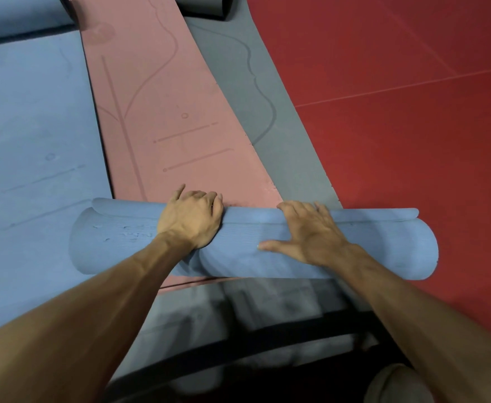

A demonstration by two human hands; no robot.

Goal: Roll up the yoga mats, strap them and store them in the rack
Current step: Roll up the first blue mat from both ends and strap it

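Blue rolled yoga mat [267, 251]: wound into a thick cylinder and lying crosswise in front of the person. Its loose outer edge shows as a flap along the far top side. The left end lies over the flat blue mat, the middle over the pink mat and the grey mat, and the right end over the red floor.
Left hand [192, 219]: on top of the roll, left of centre. The fingers curl over the far side at the flap and grip it, and the heel of the hand dents the foam.
Right hand [308, 231]: flat on the roll, right of centre. The fingers are straight and spread towards the flap, with the thumb stretched towards the other hand. It presses and grasps nothing.
Pink mat [157, 112]: unrolled, running away from the roll, printed with alignment lines. Its right edge overlaps the grey mat.
Grey mat [256, 91]: unrolled, partly under the pink one.
Flat blue mat [29, 141]: unrolled on the left, beside the pink mat.
Far end: a second blue roll [20, 13] at the top left and a dark grey roll [203, 7] at the top.
Red floor [398, 112]: padded, with thin seams.
Near edge: dark and blurred; I cannot tell what lies there.
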